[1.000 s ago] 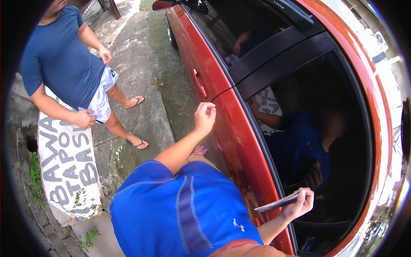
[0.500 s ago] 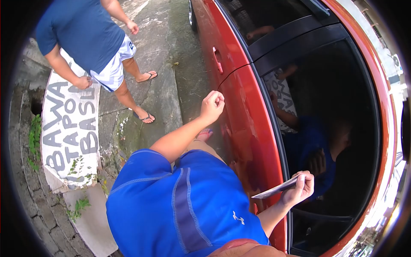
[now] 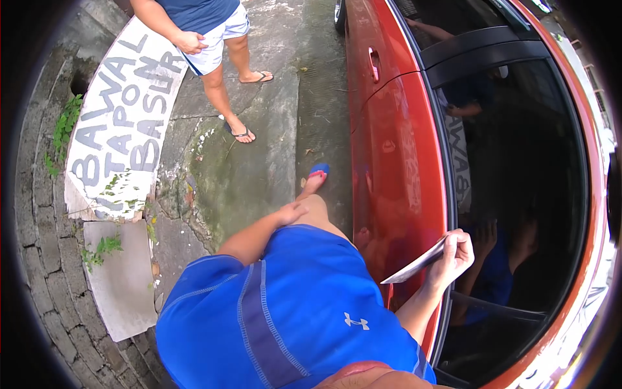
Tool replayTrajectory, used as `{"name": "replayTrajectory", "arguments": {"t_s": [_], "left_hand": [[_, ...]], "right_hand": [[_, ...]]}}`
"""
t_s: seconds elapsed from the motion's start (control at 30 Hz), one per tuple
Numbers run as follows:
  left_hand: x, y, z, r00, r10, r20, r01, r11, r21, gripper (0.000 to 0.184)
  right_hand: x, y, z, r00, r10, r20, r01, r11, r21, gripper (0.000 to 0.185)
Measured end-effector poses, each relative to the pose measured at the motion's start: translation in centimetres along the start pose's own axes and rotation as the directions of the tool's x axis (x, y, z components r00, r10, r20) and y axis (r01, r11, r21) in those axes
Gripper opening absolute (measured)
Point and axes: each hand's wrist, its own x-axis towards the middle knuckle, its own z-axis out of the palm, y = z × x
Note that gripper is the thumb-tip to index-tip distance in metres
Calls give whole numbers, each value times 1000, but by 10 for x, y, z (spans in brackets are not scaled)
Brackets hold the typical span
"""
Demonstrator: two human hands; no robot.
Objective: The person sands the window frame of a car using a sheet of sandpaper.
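My right hand [image 3: 455,257] pinches one end of a thin, flat card [image 3: 418,262] between thumb and fingers. Seen almost edge-on, the card has a pale border and a darker part, and what is on it cannot be read. It is close beside the red car's door and dark side window [image 3: 518,162]. My left hand [image 3: 291,212] hangs low beside my thigh, its fingers loosely curled with nothing visible in them.
The red car [image 3: 405,162] stands along my right side. A person [image 3: 217,39] in white shorts and flip-flops stands ahead on the left. Beside them lies a white board with painted letters [image 3: 123,117], near a grey slab [image 3: 116,279] and paving blocks [image 3: 48,259].
My left hand has dropped from in front of me, near the car door, to beside my thigh. My right hand still grips the card. The view has shifted, with the person now higher in it.
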Motion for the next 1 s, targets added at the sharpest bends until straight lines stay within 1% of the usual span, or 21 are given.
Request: {"name": "replayTrajectory", "arguments": {"t_s": [0.07, 0.1, 0.17, 0.23, 0.27, 0.3, 0.37, 0.4, 0.47, 0.53, 0.67, 0.77, 0.87, 0.9, 1.0], "left_hand": [[-12, -12, -8, 997, -48, -60, 43, 996, -81, 94], [-19, -22, -12, 996, -74, -50, 72, 997, -30, 91], [-4, -62, -16, 991, -125, -37, 128, 988, 86, 87], [6, -98, -17, 988, -116, -101, 134, 971, 200, 81], [3, -103, -19, 985, -112, -129, 142, 956, 255, 78], [4, -105, -21, 987, -113, -113, 141, 948, 284, 76], [-4, -96, -34, 991, -111, -80, 132, 928, 349, 70], [-5, -88, -36, 991, -73, -116, 108, 937, 333, 68], [-5, -66, -36, 982, 1, -190, 59, 950, 307, 64], [3, -39, -35, 983, 65, -173, -14, 961, 277, 62], [14, 17, -18, 977, 183, -107, -158, 965, 210, 62], [18, 51, -4, 970, 242, -11, -227, 923, 311, 63], [22, 65, 2, 965, 251, 75, -257, 857, 447, 61], [21, 67, -1, 969, 200, 144, -246, 820, 517, 71], [29, 62, -11, 994, 89, 59, -105, 933, 346, 89]], "right_hand": [[4, -7, 3, 999, -25, 34, 25, 1000, 4, 16], [4, -16, 6, 998, -43, 49, 43, 999, -4, 16], [9, -18, 5, 995, -81, 66, 81, 997, -1, 15], [11, -21, 6, 995, -90, 45, 89, 996, 23, 15], [11, -22, 6, 995, -89, 36, 88, 996, 32, 15], [10, -24, 8, 995, -94, 38, 93, 995, 36, 14], [6, -24, 3, 994, -91, 55, 90, 996, 24, 14], [4, -22, -2, 994, -88, 70, 88, 996, 14, 14], [-1, -21, -8, 996, -75, 41, 73, 997, 29, 12], [-6, -22, -15, 997, -73, 23, 72, 996, 54, 11], [-26, -18, -34, 997, -56, -45, 58, 998, 34, 13], [-37, -15, -44, 993, -71, -98, 71, 997, 0, 18], [-40, -14, -48, 988, -70, -135, 69, 998, -10, 19], [-43, -13, -49, 985, -96, -142, 95, 995, -16, 18], [-44, -12, -43, 968, -108, -226, 101, 994, -40, 15]]}}
